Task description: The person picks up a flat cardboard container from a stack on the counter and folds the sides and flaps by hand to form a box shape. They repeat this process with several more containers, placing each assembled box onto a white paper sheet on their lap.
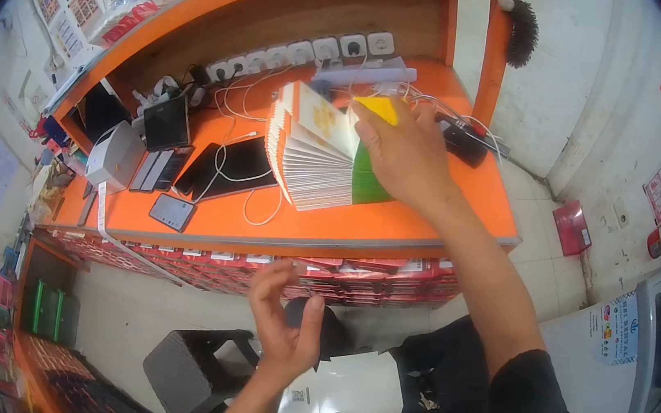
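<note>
A thick fanned stack of printed cards (318,176), with white edges, orange at the left and yellow and green at the right, stands on the orange counter (394,227). My right hand (403,149) grips its upper right end, thumb on the near side and the other fingers partly hidden behind. Lower down, in front of the counter, my left hand (284,329) is held up with nothing in it, thumb apart and fingers loosely bent. Beneath it, a white sheet (362,384) with a printed code lies across my lap.
Left of the stack are a dark tablet (240,171), a phone (171,212) and a white label printer (115,155) trailing a paper strip. Cables and a row of wall sockets (300,52) run behind. A dark box-shaped stool (186,374) stands on the floor.
</note>
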`<state>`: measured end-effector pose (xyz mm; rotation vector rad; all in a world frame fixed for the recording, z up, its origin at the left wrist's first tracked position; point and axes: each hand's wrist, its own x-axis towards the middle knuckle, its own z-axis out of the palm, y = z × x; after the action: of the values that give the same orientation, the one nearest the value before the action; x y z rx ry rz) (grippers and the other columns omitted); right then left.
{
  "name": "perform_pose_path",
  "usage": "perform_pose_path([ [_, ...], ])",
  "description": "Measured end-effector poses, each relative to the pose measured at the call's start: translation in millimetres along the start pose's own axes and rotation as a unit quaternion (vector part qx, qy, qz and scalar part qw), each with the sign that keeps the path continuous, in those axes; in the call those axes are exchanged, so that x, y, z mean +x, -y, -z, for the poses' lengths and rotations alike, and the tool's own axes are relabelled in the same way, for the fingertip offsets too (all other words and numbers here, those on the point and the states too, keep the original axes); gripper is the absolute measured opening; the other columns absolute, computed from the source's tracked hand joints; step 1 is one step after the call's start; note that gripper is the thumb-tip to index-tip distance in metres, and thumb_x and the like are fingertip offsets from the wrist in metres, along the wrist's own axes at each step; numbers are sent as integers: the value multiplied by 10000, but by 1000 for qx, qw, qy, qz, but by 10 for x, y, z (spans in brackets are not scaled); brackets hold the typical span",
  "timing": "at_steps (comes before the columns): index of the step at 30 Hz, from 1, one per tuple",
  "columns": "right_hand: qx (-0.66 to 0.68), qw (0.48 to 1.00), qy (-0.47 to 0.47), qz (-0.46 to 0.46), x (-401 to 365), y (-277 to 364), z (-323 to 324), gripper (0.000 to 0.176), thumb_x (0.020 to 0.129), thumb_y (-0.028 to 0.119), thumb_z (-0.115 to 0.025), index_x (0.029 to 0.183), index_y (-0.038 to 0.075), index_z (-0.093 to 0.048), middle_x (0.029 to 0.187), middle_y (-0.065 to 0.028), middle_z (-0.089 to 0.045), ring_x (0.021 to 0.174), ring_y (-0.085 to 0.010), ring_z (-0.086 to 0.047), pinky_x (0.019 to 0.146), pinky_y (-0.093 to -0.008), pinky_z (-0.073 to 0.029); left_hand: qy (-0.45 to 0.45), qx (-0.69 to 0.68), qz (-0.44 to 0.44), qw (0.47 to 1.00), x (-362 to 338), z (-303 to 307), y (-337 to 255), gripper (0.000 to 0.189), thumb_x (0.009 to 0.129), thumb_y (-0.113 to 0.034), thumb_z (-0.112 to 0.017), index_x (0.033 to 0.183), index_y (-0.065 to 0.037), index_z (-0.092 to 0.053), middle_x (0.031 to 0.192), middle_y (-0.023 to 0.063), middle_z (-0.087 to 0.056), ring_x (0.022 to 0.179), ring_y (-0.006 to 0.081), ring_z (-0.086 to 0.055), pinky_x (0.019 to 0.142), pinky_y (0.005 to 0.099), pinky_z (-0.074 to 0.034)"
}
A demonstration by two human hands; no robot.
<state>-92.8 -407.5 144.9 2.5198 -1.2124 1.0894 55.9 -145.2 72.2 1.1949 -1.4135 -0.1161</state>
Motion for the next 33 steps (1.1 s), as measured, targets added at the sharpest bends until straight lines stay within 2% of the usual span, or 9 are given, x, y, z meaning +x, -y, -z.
perform_pose_path([
  [6,-66,995,-25,71,-36,103,-125,416,1131,440,-530,1454,238,-698,1381,-267,-630,1321,-472,-550,1037,-601,-504,86,221,-260,936,1339,-295,-229,335,936,1,-723,1261,-5,-638,1420,259,-648,1433,468,-555,1210,554,-405],
  [8,-41,996,-4,73,-24,29,-169,411,1123,429,-547,1446,225,-696,1355,-260,-636,1310,-455,-562,1018,-574,-521,108,334,-310,883,1874,-475,-71,301,993,-93,-683,1284,-26,-648,1457,238,-640,1439,452,-558,1229,614,-382],
  [11,-31,996,-37,79,-102,36,-225,413,1107,423,-581,1430,193,-695,1314,-244,-650,1276,-414,-595,966,-512,-555,168,463,-279,824,2254,-502,442,296,1077,-215,-594,1306,-38,-654,1484,236,-632,1464,422,-551,1238,628,-381],
  [13,-62,992,-58,91,-123,48,-191,413,1104,435,-588,1421,195,-702,1311,-257,-652,1284,-417,-603,958,-519,-558,235,604,-231,726,2243,-428,757,376,1113,-297,-538,1374,-46,-639,1476,227,-634,1461,412,-553,1240,597,-389],
  [17,-57,994,-56,68,-115,33,-293,436,1098,465,-595,1431,206,-701,1305,-274,-652,1312,-428,-594,925,-510,-576,235,507,-177,810,2028,-405,1044,434,1128,-318,-510,1448,-43,-610,1443,227,-639,1456,419,-551,1240,589,-392],
  [19,-65,993,-65,72,-191,36,-301,437,1096,470,-595,1425,205,-707,1319,-279,-651,1319,-430,-592,915,-508,-581,290,382,-56,876,2016,-379,1037,487,1143,-347,-466,1515,-55,-584,1448,229,-633,1459,426,-542,1251,584,-382],
  [25,-61,996,-44,58,-176,47,-235,458,1094,470,-601,1461,213,-693,1471,-307,-596,1425,-438,-534,1060,-562,-515,228,409,-67,881,1884,-431,1213,559,1155,-424,-417,1557,-63,-558,1601,261,-535,1558,455,-425,1300,643,-266],
  [31,7,997,-63,52,-485,32,-65,442,1106,283,-565,1522,155,-645,1625,-240,-523,1572,-401,-433,1258,-600,-323,105,348,-220,905,973,-198,270,536,1014,-220,-729,1511,-64,-601,1713,268,-397,1593,518,-353,1305,651,-244],
  [33,53,997,-57,26,-864,60,35,442,1097,208,-559,1526,133,-638,1647,-215,-515,1592,-390,-418,1278,-602,-297,289,180,-89,936,197,-23,214,594,960,-310,-809,1469,-62,-629,1685,269,-425,1568,532,-380,1282,628,-320],
])
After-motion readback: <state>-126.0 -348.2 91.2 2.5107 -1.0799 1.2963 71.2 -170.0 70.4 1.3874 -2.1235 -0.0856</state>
